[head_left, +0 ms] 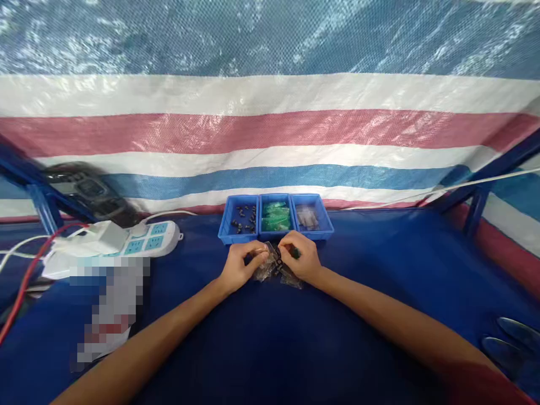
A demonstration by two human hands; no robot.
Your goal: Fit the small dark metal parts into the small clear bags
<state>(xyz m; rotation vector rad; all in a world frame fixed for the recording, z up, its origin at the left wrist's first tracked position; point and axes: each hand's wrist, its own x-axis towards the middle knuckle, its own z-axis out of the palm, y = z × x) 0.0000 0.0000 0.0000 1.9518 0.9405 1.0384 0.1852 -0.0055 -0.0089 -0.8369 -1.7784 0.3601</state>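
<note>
Both hands work at the centre of the frame, just in front of three blue bins, above a dark blue table surface [270, 349]. The left hand [241, 265] has its thumb and forefinger pinched on a clear plastic bag [265, 271], which lies at frame centre between the two hands. The right hand [302, 257] is curled, thumb and forefinger bent in toward the dark pieces [278, 263] beside the bag; whether its fingertips grip one cannot be determined. A bit of green shows inside its curl, too small to identify. A further clear packet [292, 279] lies under the right hand.

Bins, side by side: the left bin [239, 239] contains scattered small dark parts [240, 228]; the middle bin [275, 234] contains green packets [276, 216]; the right bin [323, 234] contains clear packets [307, 217], contents indistinct.

At left of frame, a white power strip [162, 239] carries a white adapter [106, 236], with a red cable [26, 284] running to the left edge. Below the strip is a pixelated patch, unreadable. A pair of glasses [504, 350] sits at lower right. A striped sheet [270, 130] spans the upper frame.
</note>
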